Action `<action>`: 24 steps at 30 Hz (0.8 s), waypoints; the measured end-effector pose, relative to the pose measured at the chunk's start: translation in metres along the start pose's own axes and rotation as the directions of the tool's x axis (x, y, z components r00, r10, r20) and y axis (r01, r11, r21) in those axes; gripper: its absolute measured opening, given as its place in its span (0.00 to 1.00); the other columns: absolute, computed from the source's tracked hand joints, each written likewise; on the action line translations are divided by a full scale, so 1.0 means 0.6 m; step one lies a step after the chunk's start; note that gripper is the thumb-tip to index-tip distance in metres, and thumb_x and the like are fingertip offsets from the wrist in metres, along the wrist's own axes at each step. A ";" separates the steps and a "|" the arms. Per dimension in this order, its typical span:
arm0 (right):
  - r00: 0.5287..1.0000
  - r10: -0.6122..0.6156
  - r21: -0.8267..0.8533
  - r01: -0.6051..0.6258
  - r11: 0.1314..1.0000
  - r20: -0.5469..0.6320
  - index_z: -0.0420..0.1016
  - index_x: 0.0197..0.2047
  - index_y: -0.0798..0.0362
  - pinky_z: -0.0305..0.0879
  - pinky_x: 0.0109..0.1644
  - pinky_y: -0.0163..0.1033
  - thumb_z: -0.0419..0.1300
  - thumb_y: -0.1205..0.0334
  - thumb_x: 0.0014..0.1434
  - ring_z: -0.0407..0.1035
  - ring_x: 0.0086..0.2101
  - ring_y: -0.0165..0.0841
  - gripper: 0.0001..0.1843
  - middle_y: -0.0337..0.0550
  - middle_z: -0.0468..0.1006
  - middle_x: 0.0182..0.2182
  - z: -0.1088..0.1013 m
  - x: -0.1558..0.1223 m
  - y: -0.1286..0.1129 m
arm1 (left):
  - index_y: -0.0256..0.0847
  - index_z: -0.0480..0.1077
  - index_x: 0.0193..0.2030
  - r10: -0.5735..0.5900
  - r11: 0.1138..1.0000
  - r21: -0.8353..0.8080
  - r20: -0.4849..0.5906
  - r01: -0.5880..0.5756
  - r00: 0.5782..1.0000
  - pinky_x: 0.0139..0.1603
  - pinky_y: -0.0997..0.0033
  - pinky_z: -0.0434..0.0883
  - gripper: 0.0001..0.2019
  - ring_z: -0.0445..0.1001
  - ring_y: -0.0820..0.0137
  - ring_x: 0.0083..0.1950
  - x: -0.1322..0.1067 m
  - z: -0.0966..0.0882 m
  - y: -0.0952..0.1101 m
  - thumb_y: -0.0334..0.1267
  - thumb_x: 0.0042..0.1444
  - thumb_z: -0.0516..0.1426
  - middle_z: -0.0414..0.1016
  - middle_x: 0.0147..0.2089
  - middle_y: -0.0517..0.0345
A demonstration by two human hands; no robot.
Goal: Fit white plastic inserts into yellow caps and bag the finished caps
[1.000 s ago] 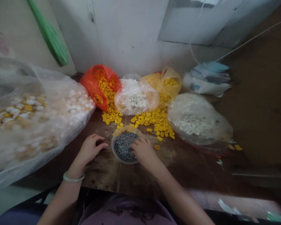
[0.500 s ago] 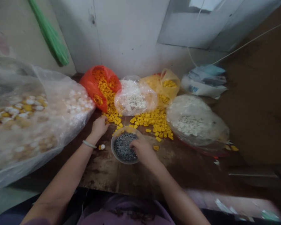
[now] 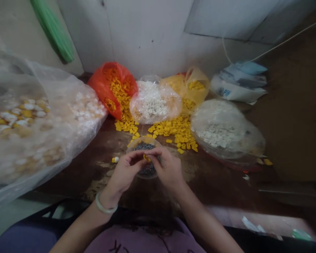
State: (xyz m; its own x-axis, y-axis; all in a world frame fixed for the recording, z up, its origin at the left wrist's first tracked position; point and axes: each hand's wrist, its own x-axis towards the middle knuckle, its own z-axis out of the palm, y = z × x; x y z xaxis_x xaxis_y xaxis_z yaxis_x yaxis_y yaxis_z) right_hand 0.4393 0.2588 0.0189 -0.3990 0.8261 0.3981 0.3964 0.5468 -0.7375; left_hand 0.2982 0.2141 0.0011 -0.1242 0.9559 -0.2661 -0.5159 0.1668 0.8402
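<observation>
Both hands meet at the centre of the frame, just over a small clear bowl (image 3: 143,144) of dark grey bits that stands on the brown wooden table (image 3: 213,181). The left hand (image 3: 125,172) has its fingers curled in, thumb and forefinger pinched on a small yellow piece (image 3: 146,158). The right hand (image 3: 169,169) is likewise curled, its fingertips closed on the same piece from the other side, so the piece sits between the two hands above the near half of the bowl. Whether the right hand has anything more in its fingers cannot be told. A pale bracelet (image 3: 105,208) circles the left wrist.

Left of the bowl, a single yellow-and-white part (image 3: 115,160) lies on the table. Beyond the bowl, loose yellow pieces (image 3: 179,131) spread in a heap. Behind them, against the wall, stand a red bag (image 3: 102,86) of yellow pieces, a clear bag (image 3: 154,103) of white pieces and a yellow bag (image 3: 197,82). A large clear sack (image 3: 28,126) of white and yellow parts fills the left of the frame, and a plastic-covered dish (image 3: 223,131) of whitish bits sits at centre right
</observation>
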 end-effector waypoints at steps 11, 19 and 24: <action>0.997 -0.056 -0.105 0.062 0.993 0.060 0.71 0.43 0.49 0.73 0.41 0.37 0.57 0.64 0.62 0.77 0.37 0.34 0.05 0.43 0.80 0.36 -0.012 -0.004 0.023 | 0.36 0.73 0.31 -0.134 0.987 -0.082 0.008 0.135 0.991 0.38 0.75 0.72 0.16 0.76 0.74 0.32 -0.003 0.005 -0.006 0.31 0.35 0.72 0.79 0.30 0.59; 0.971 -0.142 -0.152 0.173 0.973 0.193 0.71 0.46 0.50 0.75 0.43 0.38 0.54 0.66 0.64 0.77 0.39 0.35 0.08 0.45 0.81 0.38 -0.024 -0.001 0.025 | 0.35 0.73 0.28 -0.213 0.965 -0.147 0.042 0.217 0.976 0.36 0.75 0.72 0.17 0.76 0.74 0.29 -0.003 0.001 -0.005 0.33 0.32 0.74 0.78 0.27 0.59; 0.945 -0.196 -0.124 0.235 0.964 0.262 0.71 0.52 0.51 0.76 0.48 0.40 0.50 0.70 0.65 0.77 0.45 0.34 0.15 0.47 0.81 0.46 -0.030 -0.005 0.015 | 0.35 0.73 0.27 -0.198 0.962 -0.186 0.040 0.202 0.979 0.33 0.73 0.73 0.17 0.76 0.73 0.27 -0.005 0.001 -0.015 0.36 0.32 0.74 0.78 0.26 0.59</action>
State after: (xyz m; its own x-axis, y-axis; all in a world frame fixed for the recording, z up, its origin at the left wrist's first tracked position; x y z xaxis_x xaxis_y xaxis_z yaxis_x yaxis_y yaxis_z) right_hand 0.4588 0.2636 0.0208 -0.6712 0.6376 0.3781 0.3913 0.7380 -0.5498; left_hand 0.3036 0.2096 -0.0056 0.0138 0.9129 -0.4080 -0.6791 0.3081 0.6663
